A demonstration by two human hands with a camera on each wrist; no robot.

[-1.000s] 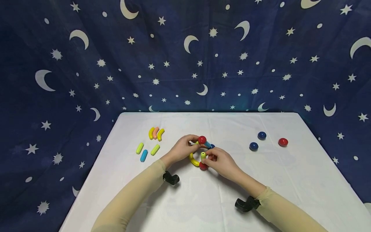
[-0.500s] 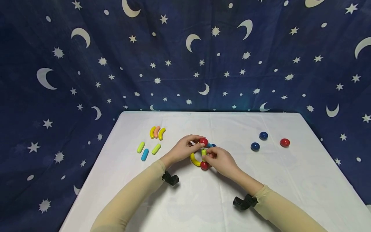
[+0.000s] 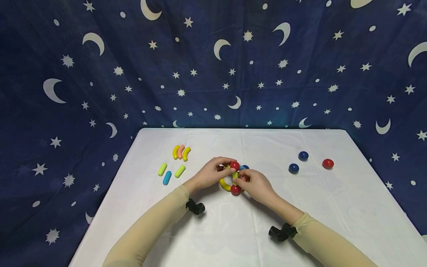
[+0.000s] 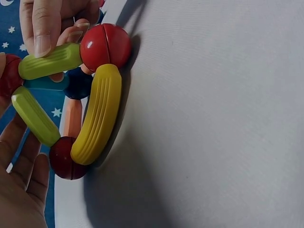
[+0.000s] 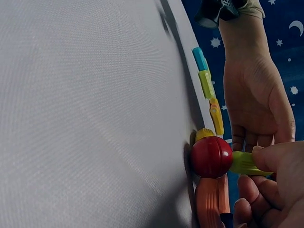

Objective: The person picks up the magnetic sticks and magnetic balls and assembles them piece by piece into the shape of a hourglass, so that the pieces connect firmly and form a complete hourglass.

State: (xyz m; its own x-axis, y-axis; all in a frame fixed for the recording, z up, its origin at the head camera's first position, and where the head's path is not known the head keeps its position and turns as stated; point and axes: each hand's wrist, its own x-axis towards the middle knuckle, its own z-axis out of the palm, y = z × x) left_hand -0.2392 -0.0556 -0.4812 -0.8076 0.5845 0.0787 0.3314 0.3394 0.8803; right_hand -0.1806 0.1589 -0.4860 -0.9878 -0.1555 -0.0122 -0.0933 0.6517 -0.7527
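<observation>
Between my hands on the white table stands a small frame of balls and rods. My left hand (image 3: 212, 172) grips the red ball (image 3: 235, 166) at its top with thumb and fingers. With thumb and fingertips my right hand (image 3: 257, 188) pinches a green ribbed rod (image 4: 51, 61), which spans from that top ball to a lower red ball (image 4: 105, 46). A yellow curved rod (image 4: 99, 116) joins the lower red ball to a dark red ball (image 4: 68, 157). Another green rod (image 4: 35, 116), a light blue rod (image 4: 45, 84), a dark blue ball (image 4: 78, 83) and orange rods (image 5: 207, 202) also show.
Left of the hands lie two green rods (image 3: 180, 171), a blue rod (image 3: 167, 178), two yellow curved rods (image 3: 186, 154) and an orange one (image 3: 180, 152). Two blue balls (image 3: 293, 168) and a red ball (image 3: 328, 164) lie right. A star-patterned cloth (image 3: 200, 104) hangs behind.
The green rod in my right hand has tipped upright and its free upper end has met the top red ball. My left hand has brought that ball slightly down and right.
</observation>
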